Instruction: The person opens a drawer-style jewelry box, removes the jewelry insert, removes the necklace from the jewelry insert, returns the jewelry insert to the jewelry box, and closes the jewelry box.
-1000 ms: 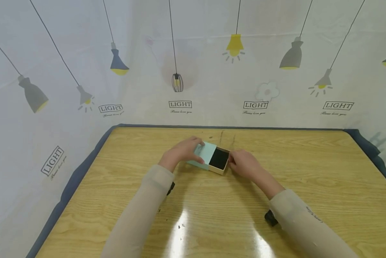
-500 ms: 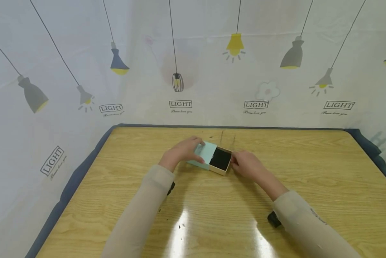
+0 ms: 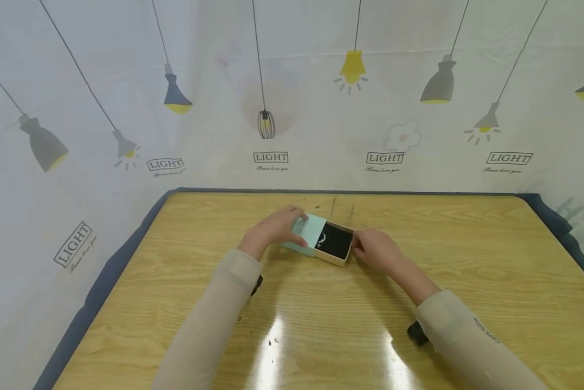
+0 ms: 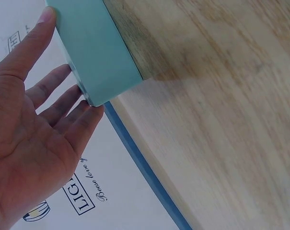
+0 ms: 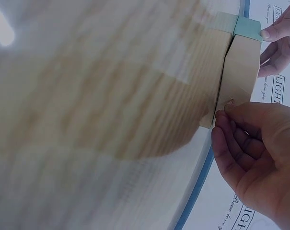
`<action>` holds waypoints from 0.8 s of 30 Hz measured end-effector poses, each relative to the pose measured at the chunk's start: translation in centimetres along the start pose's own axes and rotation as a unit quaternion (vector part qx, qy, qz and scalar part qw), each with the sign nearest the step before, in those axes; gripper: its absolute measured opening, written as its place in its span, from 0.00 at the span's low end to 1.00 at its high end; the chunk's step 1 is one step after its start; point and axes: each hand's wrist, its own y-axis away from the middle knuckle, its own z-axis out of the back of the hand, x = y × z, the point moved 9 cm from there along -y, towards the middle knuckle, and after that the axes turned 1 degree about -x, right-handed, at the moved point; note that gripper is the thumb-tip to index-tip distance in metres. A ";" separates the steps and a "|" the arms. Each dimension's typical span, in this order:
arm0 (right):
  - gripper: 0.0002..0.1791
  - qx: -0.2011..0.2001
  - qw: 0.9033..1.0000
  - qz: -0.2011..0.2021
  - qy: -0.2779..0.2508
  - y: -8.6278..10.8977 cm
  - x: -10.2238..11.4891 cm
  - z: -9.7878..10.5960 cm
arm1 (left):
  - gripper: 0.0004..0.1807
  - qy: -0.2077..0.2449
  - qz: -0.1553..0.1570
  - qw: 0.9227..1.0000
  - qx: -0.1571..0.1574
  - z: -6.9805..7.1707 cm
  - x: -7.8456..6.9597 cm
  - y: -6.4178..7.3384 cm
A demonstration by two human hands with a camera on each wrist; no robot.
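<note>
A small drawer-style jewelry box lies on the wooden table, its mint-green sleeve (image 3: 313,231) on the left. Thumb and fingers of my left hand (image 3: 274,228) grip that sleeve across its edges; the left wrist view shows the sleeve (image 4: 94,50) close up. Out of its right end sticks a tan drawer (image 3: 331,259) with a black lining (image 3: 338,242). A thin silvery piece, like a bracelet or chain (image 3: 322,238), shows on the lining by the sleeve's edge, partly covered. My right hand (image 3: 377,250) pinches the drawer's outer end, seen also in the right wrist view.
White cloth (image 3: 321,119) printed with lamps hangs behind and beside the table (image 3: 321,319). A dark blue border (image 3: 350,192) runs along the table's far edge. Black devices (image 3: 417,333) sit under the wrists.
My right hand has drawn the drawer further right out of the sleeve. More black lining shows, and the silvery piece has come into sight. My left hand stays on the sleeve.
</note>
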 end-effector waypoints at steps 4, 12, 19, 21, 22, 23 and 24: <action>0.03 0.001 1.000 -0.001 -0.001 0.2 -0.2 0.0 | 0.40 0.000 -0.001 1.000 0.001 0.0 0.0 0.1; 0.03 0.008 1.000 -0.010 -0.001 0.4 -0.5 0.1 | 0.41 0.003 0.003 1.000 0.000 0.0 0.1 0.1; 0.03 0.007 1.000 -0.006 -0.003 0.5 -0.9 -0.1 | 0.41 0.003 0.002 1.000 0.001 0.1 0.0 0.2; 0.03 0.008 1.000 -0.008 -0.005 0.5 -0.9 -0.1 | 0.41 0.003 0.002 1.000 0.000 0.1 0.0 0.2; 0.03 0.009 1.000 -0.009 -0.006 0.5 -0.9 -0.1 | 0.41 0.002 0.001 1.000 0.000 0.0 0.0 0.2; 0.02 0.010 1.000 -0.010 -0.007 0.5 -1.0 -0.1 | 0.41 0.001 0.001 1.000 -0.001 0.0 0.1 0.1; 0.02 0.011 1.000 -0.011 -0.007 0.5 -1.0 -0.1 | 0.41 0.001 0.001 1.000 -0.001 0.0 0.1 0.1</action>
